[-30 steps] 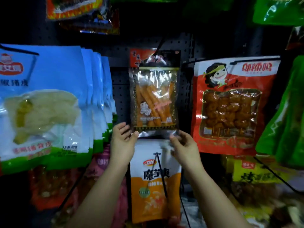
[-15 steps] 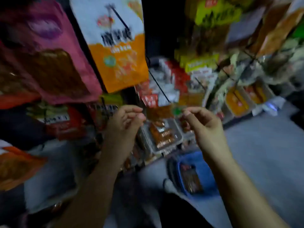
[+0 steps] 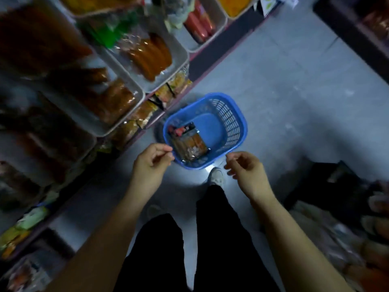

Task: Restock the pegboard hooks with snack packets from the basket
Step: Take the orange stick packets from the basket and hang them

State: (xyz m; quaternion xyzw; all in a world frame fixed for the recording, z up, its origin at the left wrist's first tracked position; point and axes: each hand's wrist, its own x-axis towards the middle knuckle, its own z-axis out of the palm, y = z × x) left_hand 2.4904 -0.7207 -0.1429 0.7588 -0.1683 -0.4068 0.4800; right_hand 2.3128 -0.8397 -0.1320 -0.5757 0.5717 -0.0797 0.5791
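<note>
Below, the snack packet (image 3: 188, 142) lies in the blue basket (image 3: 233, 121), long axis slanting away; left hand (image 3: 150, 165) nearer than right hand (image 3: 246, 171), both loosely curled, empty.

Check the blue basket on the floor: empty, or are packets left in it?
Not empty. The blue basket holds at least one snack packet lying at its left side; the rest of its floor is bare. Any packets underneath: cannot tell.
</note>
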